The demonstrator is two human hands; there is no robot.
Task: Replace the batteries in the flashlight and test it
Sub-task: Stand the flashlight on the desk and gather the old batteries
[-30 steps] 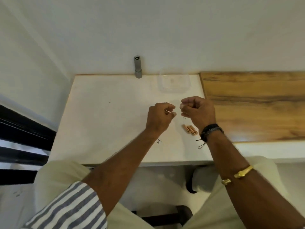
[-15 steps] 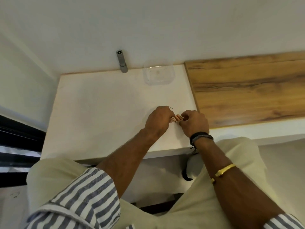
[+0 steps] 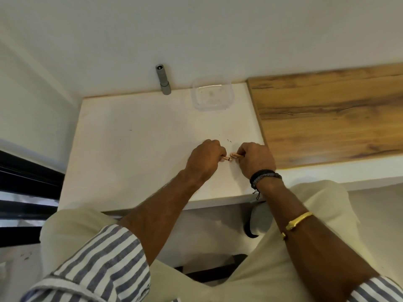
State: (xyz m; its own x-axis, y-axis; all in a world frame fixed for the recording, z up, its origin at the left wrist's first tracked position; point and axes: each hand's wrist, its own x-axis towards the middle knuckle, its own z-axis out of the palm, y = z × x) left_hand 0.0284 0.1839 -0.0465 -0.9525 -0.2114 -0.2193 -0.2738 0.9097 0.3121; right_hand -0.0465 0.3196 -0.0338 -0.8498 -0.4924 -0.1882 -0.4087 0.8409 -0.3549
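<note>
White tabletop (image 3: 135, 149) carried both hands; the left hand (image 3: 205, 159) and right hand (image 3: 255, 159) pinched copper-coloured batteries (image 3: 227, 159) between them, well apart from the grey flashlight (image 3: 163, 80) upright at the wall.

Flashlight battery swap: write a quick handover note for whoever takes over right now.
Left grip: pinches the copper-coloured batteries at the white table, near right part.
Right grip: pinches the same batteries from the other side.
Flashlight: upright at the table's back edge by the wall, untouched; clear container beside it.
Done: batteries in hand; whether old cells are out cannot be told.
Left: load batteries into flashlight, close it, test.
</note>
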